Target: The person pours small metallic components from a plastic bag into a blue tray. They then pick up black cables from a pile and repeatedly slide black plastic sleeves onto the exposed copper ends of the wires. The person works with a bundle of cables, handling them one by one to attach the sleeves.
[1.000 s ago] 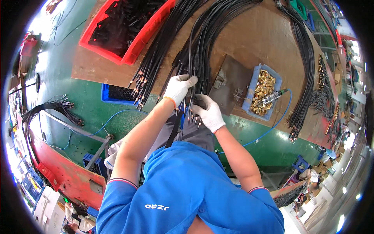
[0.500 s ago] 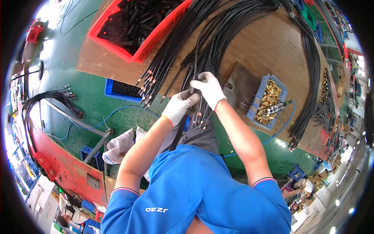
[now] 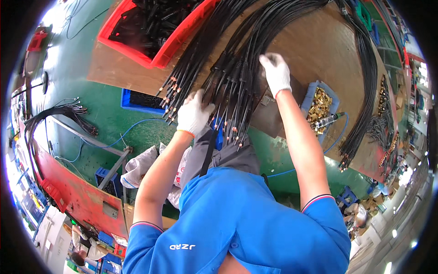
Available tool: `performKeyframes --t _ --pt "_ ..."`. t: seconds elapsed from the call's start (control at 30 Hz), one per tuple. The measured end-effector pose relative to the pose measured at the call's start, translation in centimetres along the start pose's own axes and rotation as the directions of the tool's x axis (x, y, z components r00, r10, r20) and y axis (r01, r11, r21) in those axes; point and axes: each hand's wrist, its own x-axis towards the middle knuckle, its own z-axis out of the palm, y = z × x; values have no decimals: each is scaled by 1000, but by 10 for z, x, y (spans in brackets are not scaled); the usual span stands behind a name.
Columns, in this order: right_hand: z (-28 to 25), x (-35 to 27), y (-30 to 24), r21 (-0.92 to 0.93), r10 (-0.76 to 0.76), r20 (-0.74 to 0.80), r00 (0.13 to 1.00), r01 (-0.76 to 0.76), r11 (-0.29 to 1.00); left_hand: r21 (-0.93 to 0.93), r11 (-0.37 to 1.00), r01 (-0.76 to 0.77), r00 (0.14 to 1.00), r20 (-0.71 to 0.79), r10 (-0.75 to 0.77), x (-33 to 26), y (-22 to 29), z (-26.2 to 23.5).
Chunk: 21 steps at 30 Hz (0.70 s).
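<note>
Head view looks straight down on a brown table where a thick bundle of black cables lies fanned from the far side toward the person. The cables are thin, glossy and round, each with a thicker black sleeve near its near end and a small copper-coloured tip; the tips hang just past the near table edge, over a green floor. The left hand, in a white knit glove, rests on the near ends of the bundle, its fingers curled down over several cables, though how many it grips I cannot tell. The right hand, also gloved, is farther out and to the right, on the right edge of the bundle; its fingers are bent together on the cables, but the grip itself is too small to make out.

A red tray at far left holds a heap of black parts. A blue bin sits left of the left hand, below the table edge, with dark contents that cannot be made out. To the right of the right forearm, a blue tray holds a pile of small brass fittings, with a slim tool lying at its near edge. Another cable bundle curves along the right side of the table.
</note>
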Motion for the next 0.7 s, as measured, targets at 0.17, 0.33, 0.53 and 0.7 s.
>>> performKeyframes --t 0.17,0.33,0.53,0.7 --pt "-10 -95 33 118 343 161 926 -363 924 51 994 94 991 -101 -88 37 4 31" --pt "11 -129 62 -165 392 198 898 -364 917 67 971 228 971 -87 -222 57 15 58" --pt "24 -117 74 -304 349 223 910 -275 912 129 970 208 978 -54 -202 64 14 75" --pt "28 -120 66 -333 280 169 945 -212 919 135 985 108 994 -20 -106 59 -3 72"
